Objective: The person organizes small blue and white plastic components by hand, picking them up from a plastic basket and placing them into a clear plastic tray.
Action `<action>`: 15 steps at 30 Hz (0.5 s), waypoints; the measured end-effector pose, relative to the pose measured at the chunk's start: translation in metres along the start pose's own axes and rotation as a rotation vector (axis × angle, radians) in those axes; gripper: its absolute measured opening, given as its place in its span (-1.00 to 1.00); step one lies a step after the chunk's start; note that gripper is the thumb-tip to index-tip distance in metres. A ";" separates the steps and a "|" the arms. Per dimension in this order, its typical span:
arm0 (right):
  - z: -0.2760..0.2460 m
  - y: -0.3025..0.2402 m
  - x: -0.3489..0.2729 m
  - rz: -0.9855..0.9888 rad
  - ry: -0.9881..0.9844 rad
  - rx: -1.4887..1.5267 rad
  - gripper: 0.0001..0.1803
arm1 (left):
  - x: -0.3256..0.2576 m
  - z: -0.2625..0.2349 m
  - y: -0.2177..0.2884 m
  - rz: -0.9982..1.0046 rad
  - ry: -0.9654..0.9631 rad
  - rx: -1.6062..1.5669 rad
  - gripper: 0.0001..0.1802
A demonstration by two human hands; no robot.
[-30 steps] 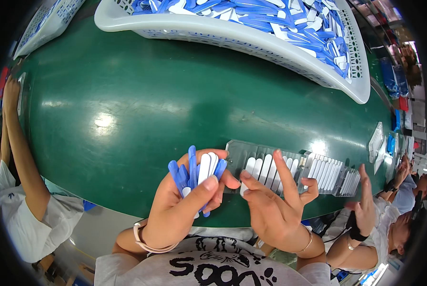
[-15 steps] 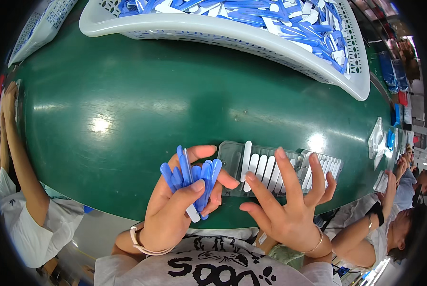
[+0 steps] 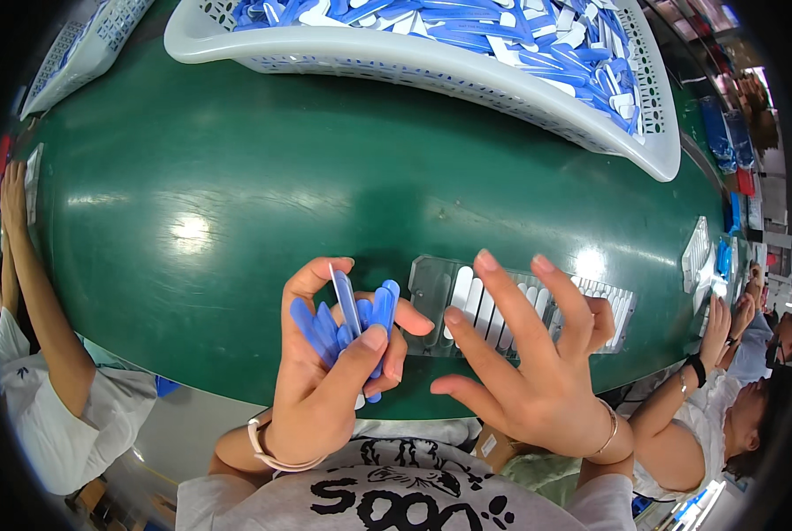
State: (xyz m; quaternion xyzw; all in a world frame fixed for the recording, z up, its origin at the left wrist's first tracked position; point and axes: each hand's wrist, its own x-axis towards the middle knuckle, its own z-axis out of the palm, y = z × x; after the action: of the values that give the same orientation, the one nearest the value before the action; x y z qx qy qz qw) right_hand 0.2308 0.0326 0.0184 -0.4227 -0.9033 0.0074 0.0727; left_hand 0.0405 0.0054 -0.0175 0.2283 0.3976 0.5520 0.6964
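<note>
A fanned bunch of flat, round-ended blue and white sticks (image 3: 381, 305) is gripped in my left hand (image 3: 330, 380), thumb pressed across them. One stick stands up above the others. My right hand (image 3: 538, 389) is open, fingers spread, over a clear plastic tray (image 3: 431, 288) on the green table. White sticks (image 3: 463, 288) lie side by side in the tray's slots, and my right fingers hide some of them. The right index fingertip is near the leftmost sticks; whether it touches one I cannot tell.
A white perforated basket (image 3: 414, 57) heaped with blue and white sticks stands at the far side of the green table (image 3: 263, 195). Another basket (image 3: 95, 53) is at the far left. Co-workers' arms (image 3: 46, 301) reach in at left and right, and a further tray (image 3: 695, 252) lies at right.
The leftmost white stick, which stuck out above the row, now lies level in the tray with the others. In my left hand the bunch has shifted and one stick is pushed up.
</note>
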 end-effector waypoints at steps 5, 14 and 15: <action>0.005 -0.004 -0.008 -0.051 -0.099 0.071 -0.45 | 0.000 0.006 -0.001 0.011 0.079 0.008 -0.45; 0.001 0.000 0.017 0.151 0.240 0.457 -0.68 | -0.003 0.008 0.000 -0.044 -0.045 0.154 -0.49; 0.001 0.003 0.023 0.151 0.242 0.457 -0.68 | -0.003 0.007 0.001 -0.043 -0.047 0.156 -0.49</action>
State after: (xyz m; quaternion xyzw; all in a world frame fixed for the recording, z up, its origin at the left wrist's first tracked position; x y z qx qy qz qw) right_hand 0.2182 0.0519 0.0199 -0.4595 -0.8287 0.1657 0.2731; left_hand 0.0451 0.0034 -0.0117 0.2862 0.4279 0.4988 0.6972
